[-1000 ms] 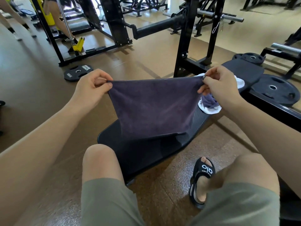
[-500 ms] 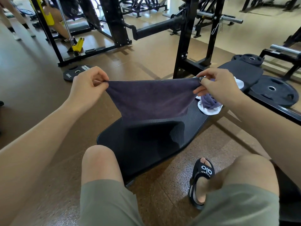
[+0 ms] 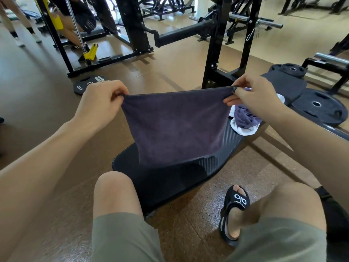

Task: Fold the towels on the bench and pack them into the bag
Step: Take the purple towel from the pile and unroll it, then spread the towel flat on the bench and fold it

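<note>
Both hands, left (image 3: 100,103) and right (image 3: 253,97), are pinched on towel (image 3: 175,125) corners; it has been lowered toward the counter (image 3: 170,180), ready for folding.

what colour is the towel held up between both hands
Dark greyish-purple towel, plain with no pattern, seen in the head view.

The dark towel (image 3: 177,125) I hold up hides the middle of the desk (image 3: 166,182) behind it. My right wrist covers part of the crumpled towels (image 3: 243,118) beyond. No bag shows; my forearms run off the bottom edge.
</note>
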`<state>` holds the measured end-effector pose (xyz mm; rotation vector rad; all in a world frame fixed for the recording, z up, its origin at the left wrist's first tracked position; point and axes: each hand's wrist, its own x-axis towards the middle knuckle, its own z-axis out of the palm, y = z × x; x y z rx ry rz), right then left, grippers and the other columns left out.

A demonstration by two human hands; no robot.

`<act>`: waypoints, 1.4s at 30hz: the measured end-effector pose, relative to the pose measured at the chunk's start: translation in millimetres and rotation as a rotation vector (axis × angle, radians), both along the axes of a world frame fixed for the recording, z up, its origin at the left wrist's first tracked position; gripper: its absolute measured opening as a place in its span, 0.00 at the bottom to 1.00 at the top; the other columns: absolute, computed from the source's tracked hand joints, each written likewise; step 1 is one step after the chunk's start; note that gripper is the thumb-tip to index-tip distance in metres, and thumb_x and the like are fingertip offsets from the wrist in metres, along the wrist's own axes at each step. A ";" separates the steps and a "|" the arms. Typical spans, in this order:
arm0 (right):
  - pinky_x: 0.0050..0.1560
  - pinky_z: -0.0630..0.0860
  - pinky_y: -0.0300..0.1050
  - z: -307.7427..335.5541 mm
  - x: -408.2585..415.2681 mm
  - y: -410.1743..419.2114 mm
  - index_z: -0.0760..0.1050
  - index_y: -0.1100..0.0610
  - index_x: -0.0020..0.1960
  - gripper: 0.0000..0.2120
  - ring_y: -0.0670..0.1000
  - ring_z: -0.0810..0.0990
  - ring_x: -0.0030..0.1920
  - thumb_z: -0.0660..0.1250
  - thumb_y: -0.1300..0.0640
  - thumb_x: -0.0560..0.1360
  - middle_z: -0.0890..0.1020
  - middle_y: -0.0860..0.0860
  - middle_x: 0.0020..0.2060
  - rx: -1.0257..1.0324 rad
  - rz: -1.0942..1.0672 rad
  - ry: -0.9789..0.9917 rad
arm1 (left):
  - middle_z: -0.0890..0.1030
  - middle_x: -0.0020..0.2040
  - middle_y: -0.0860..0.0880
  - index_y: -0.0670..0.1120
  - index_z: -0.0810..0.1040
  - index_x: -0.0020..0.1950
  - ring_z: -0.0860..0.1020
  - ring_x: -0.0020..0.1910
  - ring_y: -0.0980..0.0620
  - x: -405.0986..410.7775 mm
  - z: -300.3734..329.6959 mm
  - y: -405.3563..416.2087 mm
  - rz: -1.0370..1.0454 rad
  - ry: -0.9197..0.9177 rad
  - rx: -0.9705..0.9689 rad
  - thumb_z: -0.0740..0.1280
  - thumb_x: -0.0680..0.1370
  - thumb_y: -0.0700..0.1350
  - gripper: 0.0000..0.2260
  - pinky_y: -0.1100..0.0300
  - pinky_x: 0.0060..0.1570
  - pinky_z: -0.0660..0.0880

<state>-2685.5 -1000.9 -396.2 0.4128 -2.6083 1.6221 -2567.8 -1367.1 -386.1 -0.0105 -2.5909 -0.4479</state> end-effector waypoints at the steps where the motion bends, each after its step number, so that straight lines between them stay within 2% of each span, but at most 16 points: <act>1: 0.42 0.82 0.37 -3.6 0.1 -1.2 0.74 0.61 0.53 0.05 0.47 0.87 0.37 0.60 0.66 0.82 0.85 0.58 0.44 0.026 0.005 -0.008 | 0.82 0.44 0.50 0.48 0.82 0.51 0.78 0.45 0.49 -0.2 -2.5 -1.5 -0.008 -0.015 -0.011 0.67 0.76 0.34 0.11 0.53 0.50 0.75; 5: 0.43 0.83 0.39 -14.0 -5.2 -1.4 0.72 0.56 0.47 0.10 0.52 0.88 0.39 0.60 0.68 0.82 0.84 0.59 0.45 -0.049 0.009 -0.038 | 0.81 0.42 0.49 0.47 0.81 0.49 0.77 0.44 0.48 -6.1 -9.1 -4.8 -0.017 0.004 0.008 0.67 0.75 0.33 0.10 0.52 0.50 0.75; 9: 0.46 0.84 0.42 -15.4 -21.4 -7.2 0.72 0.60 0.49 0.07 0.54 0.88 0.42 0.59 0.70 0.82 0.83 0.60 0.45 -0.095 0.023 -0.058 | 0.81 0.44 0.50 0.48 0.81 0.51 0.78 0.45 0.47 -19.5 -18.5 -11.3 -0.030 -0.007 -0.020 0.67 0.75 0.32 0.12 0.48 0.50 0.77; 12: 0.48 0.84 0.44 -15.6 -52.0 -24.0 0.71 0.62 0.50 0.09 0.56 0.87 0.45 0.57 0.73 0.81 0.81 0.63 0.47 -0.100 0.022 -0.078 | 0.83 0.51 0.50 0.48 0.81 0.60 0.79 0.53 0.44 -40.7 -24.8 -17.5 -0.014 -0.021 -0.130 0.66 0.76 0.32 0.16 0.47 0.51 0.78; 15: 0.51 0.84 0.50 -14.7 -88.8 -46.0 0.70 0.60 0.47 0.10 0.58 0.87 0.47 0.56 0.72 0.79 0.81 0.62 0.46 -0.070 -0.015 -0.090 | 0.80 0.51 0.46 0.48 0.82 0.56 0.78 0.51 0.38 -70.3 -21.7 -26.5 0.028 -0.075 -0.268 0.65 0.77 0.35 0.13 0.44 0.46 0.78; 17: 0.53 0.84 0.54 -9.5 -107.4 -60.5 0.71 0.61 0.50 0.08 0.57 0.87 0.48 0.57 0.71 0.79 0.82 0.64 0.49 -0.058 -0.014 -0.070 | 0.78 0.50 0.44 0.46 0.81 0.54 0.77 0.50 0.36 -87.7 -12.8 -33.3 0.087 -0.090 -0.304 0.64 0.77 0.36 0.10 0.42 0.44 0.77; 20: 0.55 0.83 0.50 -1.0 -117.8 -73.8 0.71 0.58 0.47 0.09 0.55 0.86 0.50 0.59 0.71 0.79 0.80 0.66 0.54 -0.119 -0.003 0.024 | 0.76 0.54 0.40 0.42 0.79 0.54 0.76 0.48 0.35 -96.6 2.4 -39.4 0.161 -0.003 -0.312 0.62 0.78 0.36 0.08 0.43 0.42 0.75; 23: 0.54 0.83 0.47 -16.5 -103.0 -70.3 0.72 0.53 0.45 0.10 0.54 0.86 0.50 0.60 0.68 0.77 0.81 0.63 0.52 -0.168 -0.031 0.089 | 0.75 0.55 0.40 0.41 0.78 0.56 0.75 0.46 0.37 -77.2 -8.5 -37.2 0.180 0.091 -0.319 0.62 0.80 0.36 0.07 0.44 0.40 0.73; 25: 0.45 0.80 0.45 -52.9 -84.6 -56.2 0.73 0.55 0.47 0.08 0.48 0.84 0.44 0.60 0.67 0.77 0.83 0.58 0.46 -0.053 -0.031 0.117 | 0.75 0.51 0.42 0.42 0.78 0.54 0.75 0.43 0.38 -52.3 -41.9 -29.6 0.141 0.066 -0.362 0.65 0.78 0.35 0.07 0.46 0.37 0.72; 26: 0.38 0.75 0.44 -77.3 -74.0 -46.7 0.74 0.56 0.50 0.08 0.45 0.80 0.37 0.60 0.67 0.78 0.82 0.55 0.41 0.040 -0.015 0.120 | 0.75 0.48 0.42 0.42 0.79 0.52 0.75 0.41 0.39 -39.2 -64.5 -24.7 0.109 0.022 -0.387 0.66 0.76 0.34 0.07 0.47 0.36 0.72; 28: 0.36 0.68 0.44 -130.0 -52.3 -27.6 0.74 0.58 0.52 0.08 0.47 0.75 0.33 0.60 0.68 0.79 0.80 0.55 0.38 0.231 0.052 0.126 | 0.75 0.42 0.42 0.42 0.78 0.47 0.75 0.38 0.39 -15.6 -113.0 -13.1 0.035 -0.108 -0.422 0.69 0.71 0.33 0.07 0.49 0.35 0.71; 31: 0.47 0.75 0.53 -198.0 -20.6 -2.3 0.73 0.58 0.50 0.07 0.61 0.78 0.46 0.60 0.67 0.77 0.80 0.57 0.50 0.508 0.226 0.188 | 0.74 0.37 0.43 0.43 0.76 0.40 0.75 0.34 0.39 13.5 -175.3 5.3 -0.062 -0.326 -0.443 0.73 0.64 0.32 0.11 0.51 0.32 0.69; 34: 0.48 0.79 0.55 -235.6 9.0 15.4 0.73 0.60 0.47 0.05 0.63 0.80 0.52 0.64 0.68 0.75 0.80 0.60 0.54 0.735 0.373 0.331 | 0.73 0.33 0.47 0.45 0.74 0.36 0.74 0.29 0.43 36.7 -210.7 21.9 -0.127 -0.475 -0.477 0.75 0.59 0.30 0.15 0.55 0.29 0.68; 37: 0.57 0.80 0.54 -254.1 27.5 26.5 0.77 0.62 0.49 0.10 0.62 0.81 0.58 0.73 0.71 0.70 0.81 0.62 0.59 0.828 0.379 0.429 | 0.73 0.32 0.50 0.47 0.76 0.35 0.74 0.27 0.47 52.3 -220.5 33.1 -0.161 -0.525 -0.490 0.77 0.57 0.32 0.16 0.60 0.29 0.62; 39: 0.59 0.79 0.54 -259.2 32.6 29.4 0.78 0.62 0.51 0.12 0.61 0.80 0.60 0.74 0.69 0.70 0.81 0.61 0.61 0.830 0.351 0.440 | 0.75 0.34 0.50 0.48 0.77 0.39 0.75 0.30 0.48 58.8 -221.1 40.0 -0.192 -0.575 -0.500 0.77 0.61 0.33 0.15 0.60 0.32 0.62; 42: 0.58 0.79 0.55 -263.1 37.7 35.6 0.78 0.62 0.51 0.12 0.62 0.81 0.60 0.74 0.70 0.70 0.81 0.62 0.61 0.829 0.352 0.465 | 0.78 0.48 0.50 0.50 0.78 0.54 0.78 0.44 0.48 65.0 -224.2 45.6 -0.203 -0.626 -0.535 0.69 0.75 0.38 0.10 0.58 0.42 0.66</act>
